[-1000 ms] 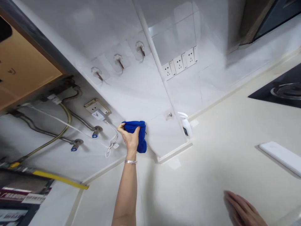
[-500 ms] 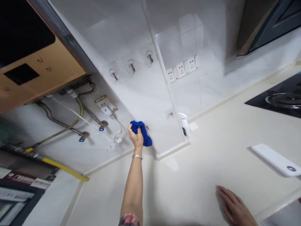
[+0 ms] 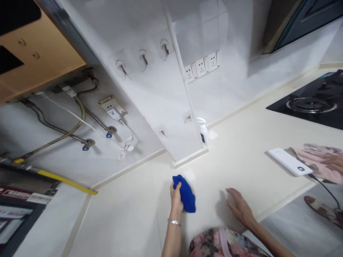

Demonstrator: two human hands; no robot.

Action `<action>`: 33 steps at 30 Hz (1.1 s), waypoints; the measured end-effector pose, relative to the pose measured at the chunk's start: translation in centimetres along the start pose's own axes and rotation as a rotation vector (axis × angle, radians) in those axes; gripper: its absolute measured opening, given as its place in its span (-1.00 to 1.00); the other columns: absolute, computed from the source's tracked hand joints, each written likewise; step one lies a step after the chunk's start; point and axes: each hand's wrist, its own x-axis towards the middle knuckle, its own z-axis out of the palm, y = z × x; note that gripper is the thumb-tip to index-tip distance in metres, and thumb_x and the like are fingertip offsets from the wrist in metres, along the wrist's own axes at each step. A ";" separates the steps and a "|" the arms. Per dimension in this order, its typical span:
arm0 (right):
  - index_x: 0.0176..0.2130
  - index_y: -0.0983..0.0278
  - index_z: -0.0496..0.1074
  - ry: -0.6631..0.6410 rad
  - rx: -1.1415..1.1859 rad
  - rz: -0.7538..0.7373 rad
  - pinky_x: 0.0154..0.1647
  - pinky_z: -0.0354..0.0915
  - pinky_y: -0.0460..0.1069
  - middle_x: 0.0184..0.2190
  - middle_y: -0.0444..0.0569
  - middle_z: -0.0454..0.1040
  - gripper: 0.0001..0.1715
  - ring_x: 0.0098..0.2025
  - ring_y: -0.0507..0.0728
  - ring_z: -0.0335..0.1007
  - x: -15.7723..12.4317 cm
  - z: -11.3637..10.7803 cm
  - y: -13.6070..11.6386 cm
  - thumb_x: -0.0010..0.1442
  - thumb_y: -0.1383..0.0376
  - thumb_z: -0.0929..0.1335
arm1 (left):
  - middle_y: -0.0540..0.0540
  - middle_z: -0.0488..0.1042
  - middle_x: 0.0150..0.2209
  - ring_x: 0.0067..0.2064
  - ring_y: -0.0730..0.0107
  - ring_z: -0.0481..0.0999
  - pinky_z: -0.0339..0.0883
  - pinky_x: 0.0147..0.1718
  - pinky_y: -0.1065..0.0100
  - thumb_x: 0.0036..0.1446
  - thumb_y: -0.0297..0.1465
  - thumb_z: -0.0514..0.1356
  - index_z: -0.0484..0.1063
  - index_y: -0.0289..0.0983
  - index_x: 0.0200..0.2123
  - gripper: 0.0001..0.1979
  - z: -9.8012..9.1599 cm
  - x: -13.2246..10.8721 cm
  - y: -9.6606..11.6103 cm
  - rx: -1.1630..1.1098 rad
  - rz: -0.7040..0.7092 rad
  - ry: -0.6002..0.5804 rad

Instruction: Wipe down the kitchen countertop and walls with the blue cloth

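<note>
Clenching a bunched, deep-blue cloth (image 3: 186,194), the left hand (image 3: 176,200) holds it on the cream countertop (image 3: 128,214), its soft folds bulging past the fingers. The cloth is one piece, crumpled into a rough oval, at the middle of the lower view. One metal bracelet (image 3: 174,222) circles the left wrist. At 3 o'clock from the cloth, just beside it, the right hand (image 3: 239,208) is open and empty, fingers spread low over the counter; whether it touches the surface is hard to tell. A floral garment (image 3: 225,242) shows at 5 o'clock.

Farther out at 1 o'clock stands one white spray bottle (image 3: 203,131) against the tiled wall (image 3: 150,96). Five metal hooks (image 3: 143,57) sit on the wall at 12 o'clock, three in a row and two lower down. A strip of three sockets (image 3: 200,67) lies at 1 o'clock, and one plugged socket (image 3: 112,107) at 11. Two blue-marked valves (image 3: 109,131) sit at 10 o'clock. At 2 o'clock lie one black gas hob (image 3: 308,103) and one white power bank (image 3: 289,162), beside a pink cloth (image 3: 316,162) under another person's hand (image 3: 333,164).
</note>
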 end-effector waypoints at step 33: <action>0.40 0.15 0.13 0.134 0.163 -0.543 0.03 0.52 0.25 0.02 0.06 0.49 -0.07 -0.03 0.25 0.51 22.0 2.2 -36.5 0.23 -0.07 0.44 | -0.36 0.11 0.47 0.51 -0.14 0.02 -0.10 0.43 -0.26 0.37 -0.17 -0.06 0.31 -0.33 0.38 -0.37 -9.3 18.0 -5.1 1.202 0.804 0.258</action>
